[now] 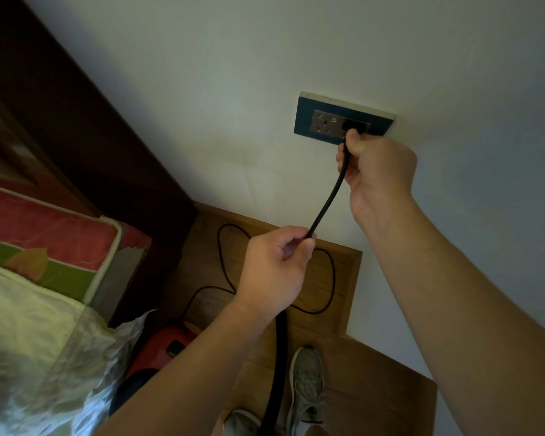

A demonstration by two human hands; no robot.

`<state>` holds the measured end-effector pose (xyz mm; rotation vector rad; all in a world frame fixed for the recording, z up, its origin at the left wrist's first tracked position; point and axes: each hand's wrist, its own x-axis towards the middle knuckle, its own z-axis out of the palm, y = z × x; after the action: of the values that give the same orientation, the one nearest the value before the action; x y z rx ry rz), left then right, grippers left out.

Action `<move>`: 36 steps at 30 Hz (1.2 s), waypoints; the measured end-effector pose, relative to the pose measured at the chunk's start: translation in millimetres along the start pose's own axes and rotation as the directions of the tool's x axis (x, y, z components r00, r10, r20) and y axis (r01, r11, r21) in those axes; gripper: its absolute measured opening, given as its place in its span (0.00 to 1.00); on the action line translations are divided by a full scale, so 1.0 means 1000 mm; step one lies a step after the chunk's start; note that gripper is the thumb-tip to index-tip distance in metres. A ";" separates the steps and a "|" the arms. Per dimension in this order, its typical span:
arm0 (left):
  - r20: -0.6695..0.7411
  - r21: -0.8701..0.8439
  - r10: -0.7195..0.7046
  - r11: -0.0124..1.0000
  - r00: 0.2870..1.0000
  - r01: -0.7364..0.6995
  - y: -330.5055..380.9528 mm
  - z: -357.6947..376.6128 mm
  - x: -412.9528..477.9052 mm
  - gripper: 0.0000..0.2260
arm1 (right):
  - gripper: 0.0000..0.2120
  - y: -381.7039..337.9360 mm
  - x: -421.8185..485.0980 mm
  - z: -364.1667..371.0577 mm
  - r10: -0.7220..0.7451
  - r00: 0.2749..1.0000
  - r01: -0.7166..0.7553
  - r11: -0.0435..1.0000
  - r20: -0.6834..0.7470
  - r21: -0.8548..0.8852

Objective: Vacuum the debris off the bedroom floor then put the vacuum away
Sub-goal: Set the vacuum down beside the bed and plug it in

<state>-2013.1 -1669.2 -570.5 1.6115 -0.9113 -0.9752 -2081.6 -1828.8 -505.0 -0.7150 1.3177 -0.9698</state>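
**Forearms up close, plug at wall socket: power step, direction not decidable**

Both arms are seen reaching from the bottom edge toward the wall.

- The right hand is closed round the black plug at the right-hand outlet of the wall socket. How deep the pins sit cannot be told.
- The left hand is lower down, with the cord pinched between thumb and curled fingers. The run of cord between the two hands is held fairly straight.
- Beyond the left hand, the rest of the cord is laid in loose loops on the wooden floor, near the foot of the wall.
- A thick black hose is seen running down from under the left wrist, between the shoes.
- The red vacuum is parked on the floor just beside the bed, partly hidden by the left forearm.

Step is judged to be the mains connection: either plugged in before vacuuming, or pulled before stowing. It cannot be settled from this view. No debris can be made out on the floor that shows.

Next move:
- If going in, the plug is to be pushed home square to the plate.
- If coming out, it is to be drawn straight by its body, not by the cord.
- Either way, the slack is to be managed by the left hand and the loops kept clear of the feet.
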 end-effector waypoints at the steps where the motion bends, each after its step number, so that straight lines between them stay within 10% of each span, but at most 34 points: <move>1: 0.000 -0.007 -0.003 1.000 1.000 0.003 -0.001 0.000 -0.001 0.07 | 0.02 0.001 0.000 0.000 -0.013 1.000 0.013 1.000 -0.002 -0.011; 20: -0.031 0.031 -0.004 1.000 1.000 0.005 0.006 0.002 -0.015 0.08 | 0.08 0.003 -0.005 -0.008 -0.203 0.977 0.213 0.929 0.066 -0.304; 36: 0.046 0.272 0.087 0.958 0.995 -0.096 0.005 -0.002 -0.026 0.14 | 0.14 -0.002 -0.015 -0.028 -0.482 0.794 0.553 0.320 0.370 -0.769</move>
<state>-2021.6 -1646.2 -561.7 1.7688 -1.1747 -0.8407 -2109.3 -1813.3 -500.5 -2.0710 1.5049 -0.6865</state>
